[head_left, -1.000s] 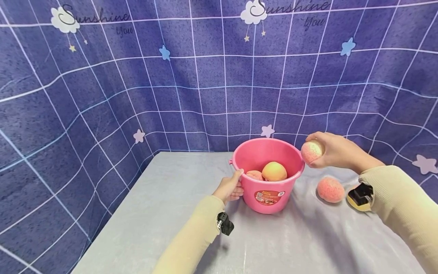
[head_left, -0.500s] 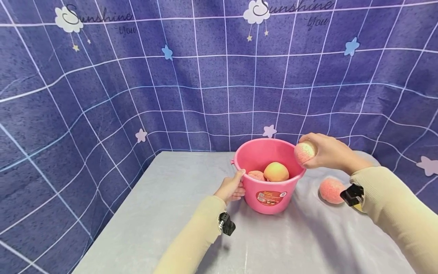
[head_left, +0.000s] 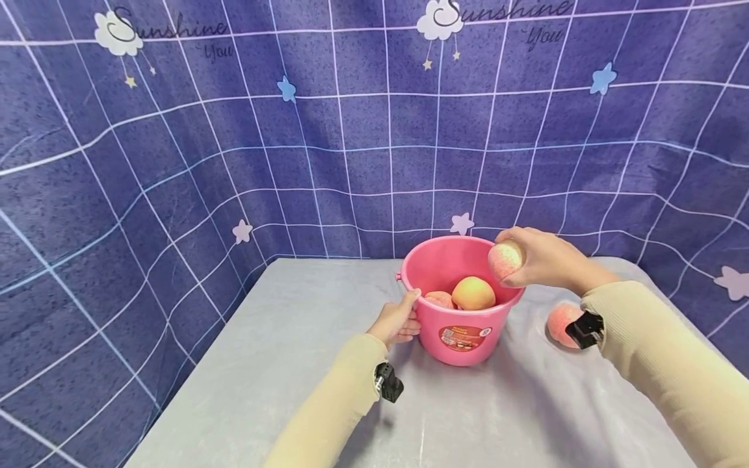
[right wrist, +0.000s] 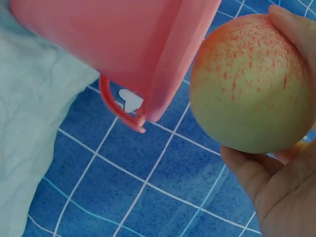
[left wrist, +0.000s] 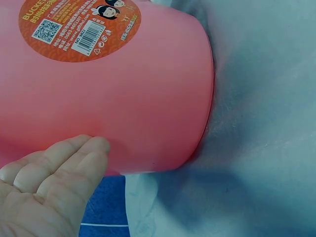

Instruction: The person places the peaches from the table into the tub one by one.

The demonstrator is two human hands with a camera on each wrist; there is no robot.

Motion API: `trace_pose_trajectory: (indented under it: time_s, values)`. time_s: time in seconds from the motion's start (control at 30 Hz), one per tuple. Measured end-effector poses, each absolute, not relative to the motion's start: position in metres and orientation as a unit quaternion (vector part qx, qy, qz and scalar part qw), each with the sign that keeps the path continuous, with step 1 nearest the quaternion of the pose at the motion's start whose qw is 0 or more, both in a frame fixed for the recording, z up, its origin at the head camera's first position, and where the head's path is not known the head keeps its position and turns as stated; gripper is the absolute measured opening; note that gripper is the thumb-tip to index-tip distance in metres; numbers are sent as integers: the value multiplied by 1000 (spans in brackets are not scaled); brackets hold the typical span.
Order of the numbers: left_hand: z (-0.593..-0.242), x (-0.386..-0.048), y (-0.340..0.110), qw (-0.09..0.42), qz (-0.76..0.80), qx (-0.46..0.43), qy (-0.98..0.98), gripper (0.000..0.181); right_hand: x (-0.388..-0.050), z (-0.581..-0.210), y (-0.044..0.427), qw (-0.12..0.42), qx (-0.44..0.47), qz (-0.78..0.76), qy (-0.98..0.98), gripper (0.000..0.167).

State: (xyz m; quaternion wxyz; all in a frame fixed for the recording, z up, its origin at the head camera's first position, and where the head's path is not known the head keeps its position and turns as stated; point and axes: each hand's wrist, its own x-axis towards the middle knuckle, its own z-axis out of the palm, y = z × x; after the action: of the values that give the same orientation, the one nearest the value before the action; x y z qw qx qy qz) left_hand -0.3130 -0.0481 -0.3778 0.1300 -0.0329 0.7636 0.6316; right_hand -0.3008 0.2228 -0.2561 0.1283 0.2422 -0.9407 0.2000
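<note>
Above the right side of the pink bucket (head_left: 432, 328), as I see it from the head view, the red-flecked peach (head_left: 506, 260) sits pinched between the thumb and fingers of the right hand (head_left: 547, 259). How much clearance it has over the rim I cannot tell; the right wrist view shows it just off the edge, apart from the plastic. Were I to let go from there, I think it could clip the rim and bounce out onto the grey-covered bench (head_left: 304, 338). A drop from too high could land it hard on the yellow peach (head_left: 473, 294) and the pink peach (head_left: 440, 299) inside, bruising them if they are real fruit.

The left hand (head_left: 396, 320) grips the bucket's near-left side, thumb over the rim and fingers laid along the outer wall. If that grip slackened, a knock from the right could tip or slide the bucket. The hanging handle (right wrist: 109, 102) might snag a low finger. I'd also watch the wrist camera (head_left: 585, 329): lowering that forearm could nudge the loose coral peach (head_left: 560, 324) and set it rolling.
</note>
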Motion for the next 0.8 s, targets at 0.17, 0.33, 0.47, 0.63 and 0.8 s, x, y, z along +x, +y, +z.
trace_pose_trajectory:
  time_s: [0.17, 0.33, 0.47, 0.63, 0.8]
  values:
    - [-378, -313, -50, 126, 630, -34, 765, 74, -305, -255, 214, 102, 268, 199, -937, 55]
    - [-377, -313, -49, 131, 629, -32, 765, 75, -309, -253, 205, 88, 269, 197, -939, 56]
    - [-378, -312, -50, 131, 630, -35, 765, 74, -315, -256, 196, 82, 278, 195, -937, 55]
    - [-378, -310, -50, 129, 631, -30, 764, 75, -321, -256, 185, 69, 280, 191, -938, 56]
    - [-376, -311, -48, 129, 629, -33, 766, 76, -325, -254, 178, 57, 285, 197, -936, 59]
